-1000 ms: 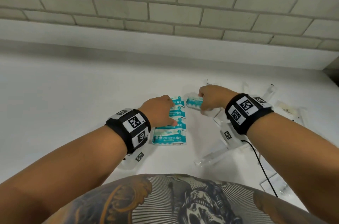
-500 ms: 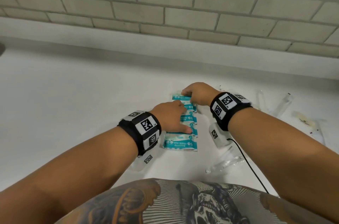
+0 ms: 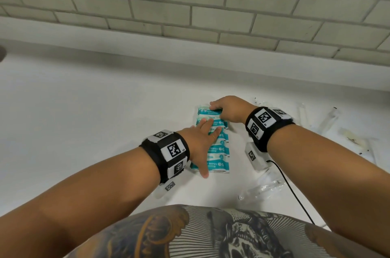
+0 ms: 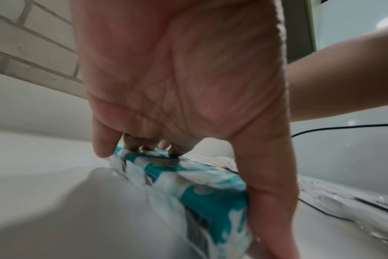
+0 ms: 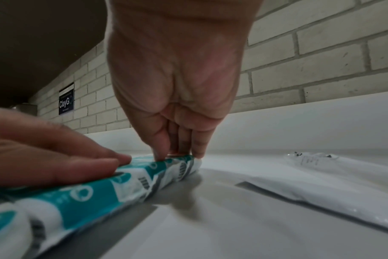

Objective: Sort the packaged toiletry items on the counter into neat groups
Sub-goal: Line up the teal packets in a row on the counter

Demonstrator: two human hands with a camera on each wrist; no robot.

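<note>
Several teal-and-white wipes packets lie in a column on the white counter. My left hand lies flat over the column's left side, its straight fingers pressing on the packet tops and the thumb reaching back to the nearest packet. At the far end, my right hand pinches the end of the farthest packet between thumb and fingertips, and that packet rests on the counter in line with the others.
Clear-wrapped items lie scattered at the right and near the front. A flat white pouch sits just right of the column. A black cable trails toward me. A brick wall rises behind the counter's back ledge.
My right hand carried a wipes packet left and set it at the far end of the column. My left hand went from curled on the packets to flat with straight fingers.
</note>
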